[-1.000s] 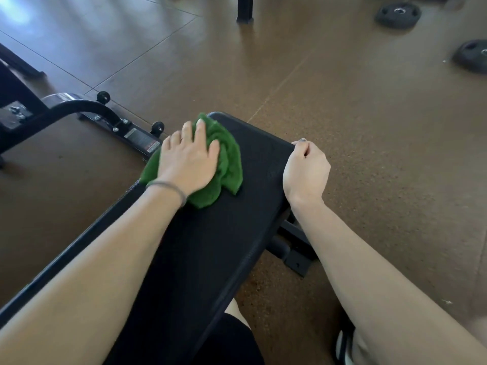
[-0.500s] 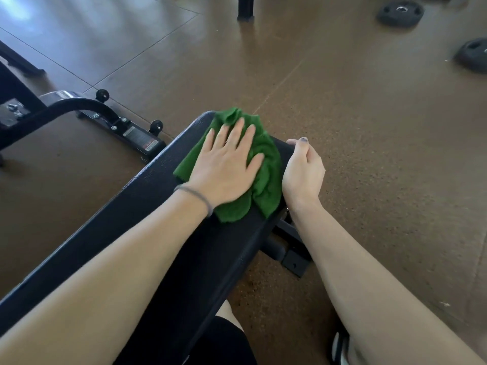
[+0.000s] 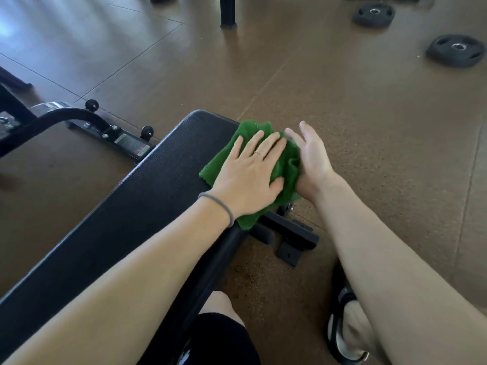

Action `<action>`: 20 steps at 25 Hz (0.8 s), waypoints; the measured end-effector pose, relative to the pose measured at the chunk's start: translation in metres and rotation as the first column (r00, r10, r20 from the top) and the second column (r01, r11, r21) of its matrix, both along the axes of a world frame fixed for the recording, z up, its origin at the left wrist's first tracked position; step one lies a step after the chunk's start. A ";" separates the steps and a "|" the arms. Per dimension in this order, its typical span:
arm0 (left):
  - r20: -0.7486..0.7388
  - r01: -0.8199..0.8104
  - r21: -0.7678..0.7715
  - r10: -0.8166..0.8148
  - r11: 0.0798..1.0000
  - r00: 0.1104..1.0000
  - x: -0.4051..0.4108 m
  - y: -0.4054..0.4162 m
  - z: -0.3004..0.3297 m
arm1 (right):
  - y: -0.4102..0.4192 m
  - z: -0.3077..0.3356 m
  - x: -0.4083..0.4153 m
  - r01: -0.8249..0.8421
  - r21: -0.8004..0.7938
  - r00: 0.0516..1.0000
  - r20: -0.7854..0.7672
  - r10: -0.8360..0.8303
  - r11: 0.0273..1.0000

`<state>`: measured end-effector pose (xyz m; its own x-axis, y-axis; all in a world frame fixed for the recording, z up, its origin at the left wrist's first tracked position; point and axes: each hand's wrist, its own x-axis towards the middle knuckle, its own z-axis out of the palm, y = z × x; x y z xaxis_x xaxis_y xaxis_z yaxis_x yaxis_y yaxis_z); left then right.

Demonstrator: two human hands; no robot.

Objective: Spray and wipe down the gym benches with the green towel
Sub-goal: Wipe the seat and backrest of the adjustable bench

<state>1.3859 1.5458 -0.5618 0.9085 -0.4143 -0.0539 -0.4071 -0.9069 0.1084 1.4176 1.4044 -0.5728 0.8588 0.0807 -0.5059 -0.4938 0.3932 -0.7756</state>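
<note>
The green towel [image 3: 286, 164] has slid from the bench's [image 3: 147, 196] left edge to its three-o'clock edge under the flat left hand [image 3: 247, 177], where the right hand [image 3: 312, 162], released from the rim, cups it with straight fingers, finishing this pass.

The flat left hand [image 3: 249, 175] covers the crumpled green towel [image 3: 286, 164] centre. The long black padded bench [image 3: 137, 206] is cut off at 8 o'clock.

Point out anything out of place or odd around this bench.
Two weight plates lie loose on the floor at upper right, not racked. The green towel hangs bunched over the bench edge, pressed by the left hand, with the right hand open against it. No spill or damage shows.
</note>
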 end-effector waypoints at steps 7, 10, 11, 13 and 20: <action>-0.005 0.021 0.029 -0.021 0.999 1.000 -0.087 0.045 -0.002 | 0.035 0.005 -0.010 -0.010 -0.549 0.968 0.206 0.146 0.836; 0.009 0.016 0.020 -0.016 1.000 1.000 -0.098 0.057 -0.002 | 0.038 -0.001 -0.004 0.005 -0.403 0.994 0.098 0.037 0.915; 0.014 0.005 0.015 -0.005 1.000 1.000 -0.093 0.055 -0.002 | 0.037 0.001 -0.003 0.004 -0.304 0.999 0.044 0.010 0.953; 0.005 -0.031 0.003 0.031 1.000 0.999 -0.075 0.043 -0.001 | 0.030 0.006 0.001 -0.020 -0.172 1.000 -0.012 0.019 0.985; -0.043 -0.112 -0.065 0.110 0.992 0.993 0.026 -0.003 -0.001 | 0.015 0.013 0.017 -0.174 -0.313 0.983 -0.009 0.181 0.933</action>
